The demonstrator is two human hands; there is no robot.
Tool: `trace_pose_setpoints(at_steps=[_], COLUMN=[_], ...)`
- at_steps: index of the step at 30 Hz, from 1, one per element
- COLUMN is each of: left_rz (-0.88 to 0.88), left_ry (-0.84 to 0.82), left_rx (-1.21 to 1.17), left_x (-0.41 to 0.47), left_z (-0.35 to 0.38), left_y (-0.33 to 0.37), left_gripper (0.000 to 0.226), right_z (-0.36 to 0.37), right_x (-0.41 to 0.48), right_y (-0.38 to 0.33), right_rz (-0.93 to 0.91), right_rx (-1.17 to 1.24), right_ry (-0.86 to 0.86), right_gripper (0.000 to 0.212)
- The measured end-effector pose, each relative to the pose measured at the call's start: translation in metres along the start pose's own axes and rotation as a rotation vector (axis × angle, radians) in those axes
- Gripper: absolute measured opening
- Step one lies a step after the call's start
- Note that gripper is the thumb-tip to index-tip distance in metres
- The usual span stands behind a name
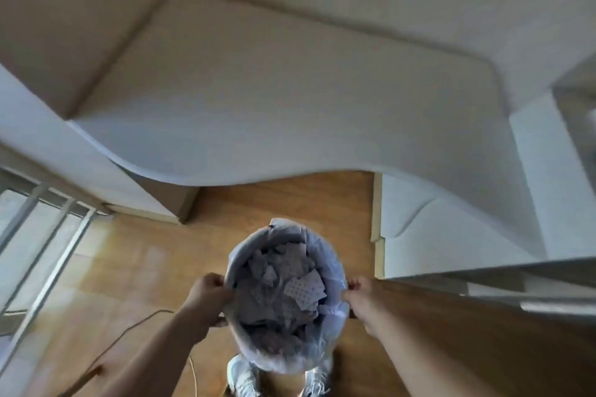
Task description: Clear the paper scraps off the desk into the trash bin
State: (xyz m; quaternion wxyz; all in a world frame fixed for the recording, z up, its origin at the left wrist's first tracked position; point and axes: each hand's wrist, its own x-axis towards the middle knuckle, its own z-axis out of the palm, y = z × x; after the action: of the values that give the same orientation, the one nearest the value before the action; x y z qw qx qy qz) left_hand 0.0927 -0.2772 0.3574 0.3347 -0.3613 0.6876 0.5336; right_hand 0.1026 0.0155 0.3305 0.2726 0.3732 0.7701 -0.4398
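A round trash bin (237, 259) lined with a pale plastic bag is held above the wooden floor, low in the middle of the view. Several torn paper scraps (303, 288), some with a dotted pattern, lie piled inside it. My left hand (209, 295) grips the bin's left rim. My right hand (359, 295) grips the right rim, fingers pinched on the bag's edge. The white desk (274, 106) fills the upper middle of the view, and I see no scraps on its top.
A brown desk or counter edge (467, 332) runs along the right, close to my right forearm. A thin cable (129, 332) trails over the floor at the left. White window frames (42, 235) stand at far left. My light shoes (240, 377) show below the bin.
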Motion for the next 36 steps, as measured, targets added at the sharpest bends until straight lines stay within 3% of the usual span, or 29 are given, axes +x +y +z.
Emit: trace_pose_setpoints(at_steps=[12, 21, 24, 30, 34, 36], left_rz=[-0.028, 0.043, 0.066, 0.097, 0.056, 0.061], left_ry=[-0.146, -0.196, -0.195, -0.218, -0.217, -0.171], left_rx=[0.23, 0.235, 0.21, 0.212, 0.173, 0.166], left_x=[0.22, 0.362, 0.387, 0.406, 0.397, 0.386], left_z=[0.208, 0.332, 0.357, 0.379, 0.369, 0.365], left_y=[-0.052, -0.062, -0.053, -0.055, -0.061, -0.059], left_gripper=[0.011, 0.01, 0.003, 0.016, 0.029, 0.031], right_z=[-0.043, -0.052, -0.055, -0.056, -0.058, -0.06], right_x=[0.204, 0.371, 0.406, 0.429, 0.422, 0.411], right_y=[0.159, 0.23, 0.241, 0.247, 0.243, 0.237], right_rz=[0.146, 0.091, 0.074, 0.0, -0.026, -0.012], right_rx=[0.13, 0.077, 0.056, -0.043, -0.05, -0.053], right_ry=[0.103, 0.31, 0.388, 0.463, 0.408, 0.411], right_gripper=[0.017, 0.012, 0.013, 0.029, 0.006, 0.036])
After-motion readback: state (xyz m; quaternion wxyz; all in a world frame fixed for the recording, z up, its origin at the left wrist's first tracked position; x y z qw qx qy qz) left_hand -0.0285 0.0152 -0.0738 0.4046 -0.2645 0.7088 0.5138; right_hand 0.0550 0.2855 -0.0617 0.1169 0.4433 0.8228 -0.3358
